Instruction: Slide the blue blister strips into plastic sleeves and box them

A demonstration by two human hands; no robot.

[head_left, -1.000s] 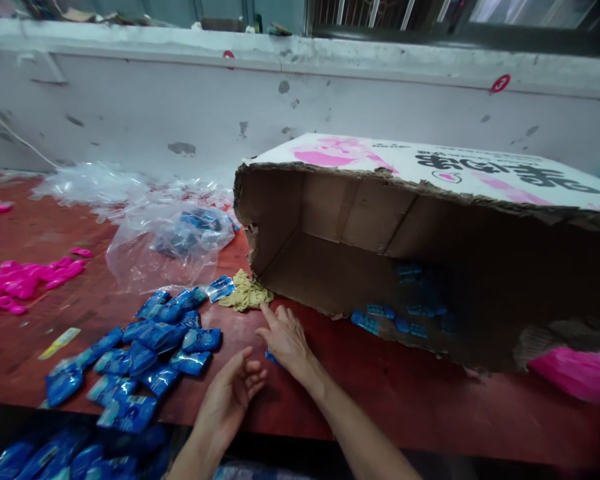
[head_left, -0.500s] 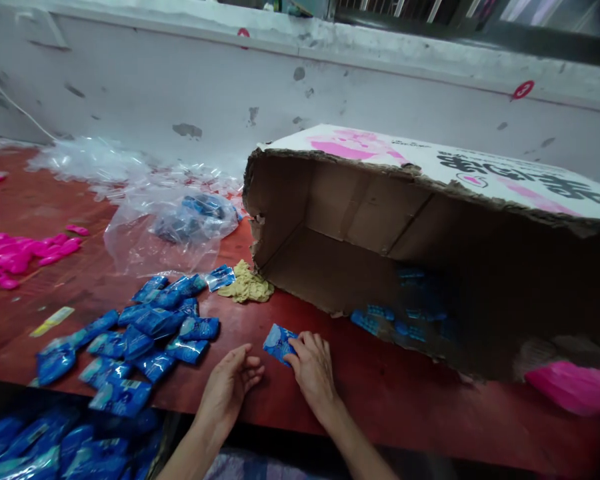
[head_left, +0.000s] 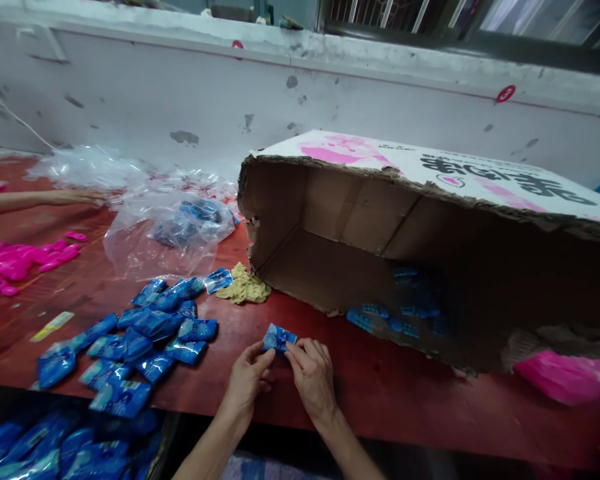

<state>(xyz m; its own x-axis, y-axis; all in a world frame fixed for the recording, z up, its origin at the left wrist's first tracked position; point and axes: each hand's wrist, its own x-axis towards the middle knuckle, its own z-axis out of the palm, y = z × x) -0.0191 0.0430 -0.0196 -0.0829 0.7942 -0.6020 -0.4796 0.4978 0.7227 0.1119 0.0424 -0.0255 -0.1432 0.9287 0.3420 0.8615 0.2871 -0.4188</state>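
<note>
Between both my hands is a small blue printed packet (head_left: 279, 337), held just above the red tabletop. My left hand (head_left: 250, 377) pinches its left corner with thumb and finger. At its right side my right hand (head_left: 311, 373) grips the edge, fingers curled. To the left lies a heap of similar blue packets (head_left: 153, 323). Beyond the packet in my hands sits a crumpled yellowish cloth-like lump (head_left: 244, 285), with one flat blue packet (head_left: 219, 280) beside it.
A large torn carton (head_left: 325, 260) lies on its side at right, blue pieces (head_left: 405, 313) inside. A pink bag (head_left: 565, 377) rests at its front. Pink plastic pieces (head_left: 30, 257), a clear bag (head_left: 165, 230) and another person's hand (head_left: 77, 197) are left. More packets (head_left: 70, 443) fill a container below the edge.
My left hand has moved right and taken hold of the packet's left corner. Another person's arm has come in from the left, reaching toward the clear plastic pieces.
</note>
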